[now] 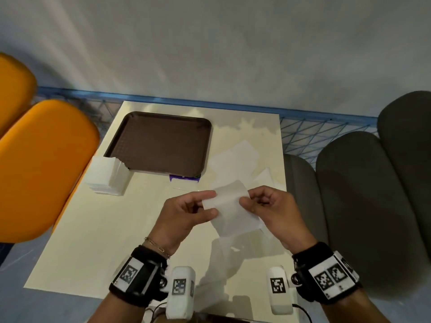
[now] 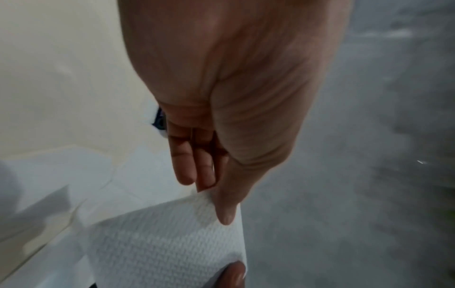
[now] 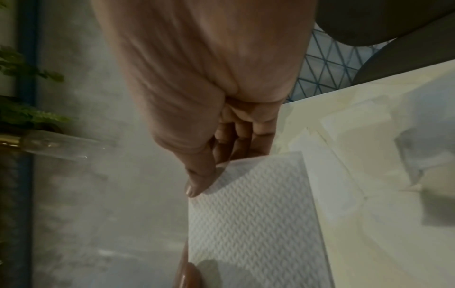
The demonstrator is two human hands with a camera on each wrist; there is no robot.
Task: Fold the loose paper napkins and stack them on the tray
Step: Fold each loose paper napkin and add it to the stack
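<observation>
While the left hand [image 1: 186,210] and right hand [image 1: 272,206] each pinched one side edge of the paper napkin [image 1: 229,207] held between them, the brown tray [image 1: 161,143] lay ahead, nearer the left hand.

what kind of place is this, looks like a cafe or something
Probably a fast-food restaurant or canteen dining area. A brown serving tray sits on a small cream table, a stack of paper napkins lies beside it, and moulded orange seats and grey seats flank the table.
</observation>
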